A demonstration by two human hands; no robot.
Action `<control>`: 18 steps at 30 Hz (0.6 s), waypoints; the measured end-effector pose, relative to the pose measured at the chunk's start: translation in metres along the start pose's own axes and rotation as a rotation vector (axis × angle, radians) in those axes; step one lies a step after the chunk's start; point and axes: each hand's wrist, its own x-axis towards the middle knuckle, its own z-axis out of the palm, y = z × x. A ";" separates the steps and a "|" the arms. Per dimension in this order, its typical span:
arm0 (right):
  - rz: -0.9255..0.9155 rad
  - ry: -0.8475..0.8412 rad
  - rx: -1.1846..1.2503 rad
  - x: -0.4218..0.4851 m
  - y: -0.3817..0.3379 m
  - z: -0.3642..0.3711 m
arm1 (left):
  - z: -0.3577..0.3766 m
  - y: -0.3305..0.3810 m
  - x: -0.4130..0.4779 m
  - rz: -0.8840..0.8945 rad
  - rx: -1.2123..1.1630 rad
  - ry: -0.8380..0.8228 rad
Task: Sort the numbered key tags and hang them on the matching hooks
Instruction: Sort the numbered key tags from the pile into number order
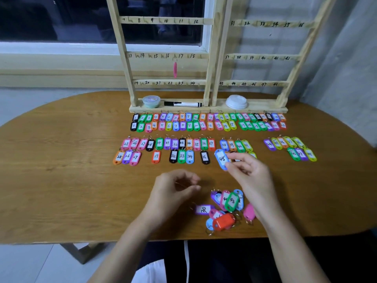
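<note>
One blue tag [221, 159], marked 45, is being pinched at its lower end by the right hand [247, 170], just above the sorted rows [183, 144]. It is probably handling light, stiff and slick — best gripped by its flat sides. The left hand [173, 186] is hovering curled; whether it is holding anything I cannot tell. The pile [228, 207] is lying near the table [71, 160] edge — bare wood is lying leftward.

Rack [212, 68] top cut off, far-right tags [289, 142] blurred — numbers unreadable
</note>
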 end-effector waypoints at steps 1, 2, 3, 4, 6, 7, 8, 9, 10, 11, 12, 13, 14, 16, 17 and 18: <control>0.008 0.003 0.015 0.000 0.001 -0.001 | 0.002 0.000 0.000 0.024 0.042 -0.056; 0.013 0.005 0.025 -0.001 0.002 -0.003 | 0.004 0.001 0.000 0.047 0.085 -0.107; 0.014 0.007 0.032 -0.002 0.003 -0.004 | 0.004 0.000 0.000 0.061 0.124 -0.155; 0.012 0.008 0.033 -0.002 0.005 -0.004 | 0.003 0.000 0.000 0.067 0.156 -0.199; 0.002 0.008 0.019 -0.003 0.008 -0.005 | 0.000 -0.003 -0.003 0.085 0.224 -0.259; -0.003 0.006 0.009 -0.004 0.009 -0.004 | -0.001 -0.005 -0.004 0.107 0.269 -0.268; -0.008 0.005 -0.001 -0.003 0.010 -0.003 | -0.002 -0.008 -0.005 0.133 0.310 -0.263; -0.012 0.005 -0.009 -0.003 0.011 -0.002 | -0.002 -0.009 -0.005 0.158 0.335 -0.247; -0.016 0.006 -0.017 -0.003 0.012 -0.001 | -0.001 -0.010 -0.005 0.179 0.344 -0.227; -0.019 0.008 -0.024 -0.002 0.012 0.000 | -0.001 -0.011 -0.005 0.195 0.347 -0.209; -0.023 0.011 -0.028 -0.002 0.013 0.000 | -0.001 -0.011 -0.004 0.204 0.351 -0.196; -0.026 0.013 -0.031 -0.001 0.014 0.001 | -0.001 -0.011 -0.003 0.206 0.357 -0.189; -0.030 0.015 -0.035 0.000 0.014 0.001 | -0.001 -0.010 -0.002 0.198 0.357 -0.182; -0.038 0.017 -0.051 0.001 0.015 0.000 | -0.001 -0.010 0.001 0.176 0.335 -0.157; -0.040 0.020 -0.060 0.001 0.015 -0.002 | -0.001 -0.009 0.003 0.170 0.326 -0.136; -0.041 0.025 -0.064 0.002 0.016 -0.003 | -0.001 -0.009 0.005 0.162 0.325 -0.111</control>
